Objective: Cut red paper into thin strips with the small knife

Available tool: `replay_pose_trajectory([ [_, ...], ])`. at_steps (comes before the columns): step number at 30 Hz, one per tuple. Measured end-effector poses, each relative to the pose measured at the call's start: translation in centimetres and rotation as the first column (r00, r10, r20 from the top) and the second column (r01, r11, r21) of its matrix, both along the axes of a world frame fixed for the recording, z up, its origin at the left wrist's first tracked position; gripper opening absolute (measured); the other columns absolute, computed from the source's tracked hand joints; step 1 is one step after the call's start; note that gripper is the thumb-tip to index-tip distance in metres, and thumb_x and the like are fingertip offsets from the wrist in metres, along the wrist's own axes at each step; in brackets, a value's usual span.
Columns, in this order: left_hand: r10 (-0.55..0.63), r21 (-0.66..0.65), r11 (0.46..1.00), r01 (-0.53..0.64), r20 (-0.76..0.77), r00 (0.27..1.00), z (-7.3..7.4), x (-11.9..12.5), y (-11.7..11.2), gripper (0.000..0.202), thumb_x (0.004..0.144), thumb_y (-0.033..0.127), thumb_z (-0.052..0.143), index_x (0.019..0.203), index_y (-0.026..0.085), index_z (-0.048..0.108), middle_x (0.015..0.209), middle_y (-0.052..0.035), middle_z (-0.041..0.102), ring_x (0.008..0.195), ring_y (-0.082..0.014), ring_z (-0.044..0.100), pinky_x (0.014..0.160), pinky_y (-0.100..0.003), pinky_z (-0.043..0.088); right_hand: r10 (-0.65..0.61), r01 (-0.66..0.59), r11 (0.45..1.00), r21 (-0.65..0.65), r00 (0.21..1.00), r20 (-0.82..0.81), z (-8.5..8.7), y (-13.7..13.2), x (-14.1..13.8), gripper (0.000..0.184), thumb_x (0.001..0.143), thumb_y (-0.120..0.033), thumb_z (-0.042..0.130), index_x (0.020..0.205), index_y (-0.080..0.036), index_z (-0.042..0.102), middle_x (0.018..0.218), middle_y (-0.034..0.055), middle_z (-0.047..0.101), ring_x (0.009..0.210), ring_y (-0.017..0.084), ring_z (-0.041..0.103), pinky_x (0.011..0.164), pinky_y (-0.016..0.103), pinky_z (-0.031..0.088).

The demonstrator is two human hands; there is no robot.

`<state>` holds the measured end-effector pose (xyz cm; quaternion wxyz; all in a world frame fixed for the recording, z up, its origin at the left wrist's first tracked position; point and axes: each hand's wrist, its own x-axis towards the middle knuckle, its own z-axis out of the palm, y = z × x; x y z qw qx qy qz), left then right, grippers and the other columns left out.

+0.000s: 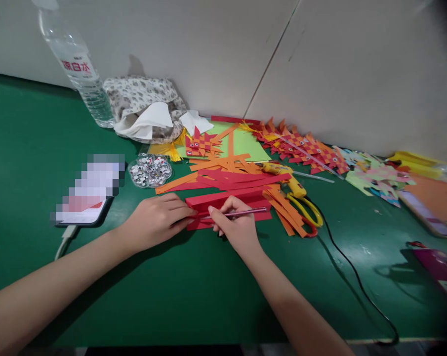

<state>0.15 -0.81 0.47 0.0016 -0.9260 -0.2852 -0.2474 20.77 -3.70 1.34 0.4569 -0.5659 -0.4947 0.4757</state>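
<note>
A folded sheet of red paper (204, 200) lies in front of me, part of it raised along its far side. With its fingers together, my left hand (158, 221) grips the paper's left end. My right hand (238, 225) rests over the middle of the paper, closed on a slim pink pen (252, 211). The pen lies almost level, its tip pointing left toward my left fingertips; the exact contact there is hard to make out. Loose red strips (245, 180) and orange strips (286, 212) lie just beyond and to the right.
Woven paper fish (304, 148) lie along the wall. A yellow glue gun (295, 185) and yellow-handled scissors (314, 212) are at right, with a black cord (351, 267). At left are a phone (90, 193), googly eyes (151, 170), a tissue pouch (145, 94) and a water bottle (78, 69).
</note>
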Motion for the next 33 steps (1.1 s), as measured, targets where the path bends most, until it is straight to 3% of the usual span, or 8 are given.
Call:
replay_pose_trajectory([
  [8,-0.04,-0.004,0.999,0.04,0.001,0.999,-0.1,-1.3,0.9,0.023,0.095,0.031,0.052,0.091,0.02,0.072,0.09,-0.0035,0.073,0.082,-0.0158,0.066,0.075,-0.026,0.051,0.021,-0.021,1.0,-0.014,1.0,-0.004,0.1,-0.2,0.0,0.035,0.074,-0.038,0.074,0.06,-0.021,0.047,0.043,-0.0044,0.057,0.038,0.008,0.052,0.037,0.017,0.04],
  [33,-0.015,-0.032,0.999,0.016,0.005,1.0,-0.2,-1.2,0.8,0.021,0.094,0.033,0.053,0.088,0.021,0.07,0.091,-0.001,0.073,0.081,-0.0173,0.066,0.071,-0.029,0.05,0.005,-0.005,1.0,0.009,1.0,0.003,-0.1,-0.3,-0.1,0.033,0.072,-0.036,0.073,0.059,-0.021,0.047,0.041,-0.0054,0.054,0.037,0.009,0.054,0.037,0.016,0.04],
])
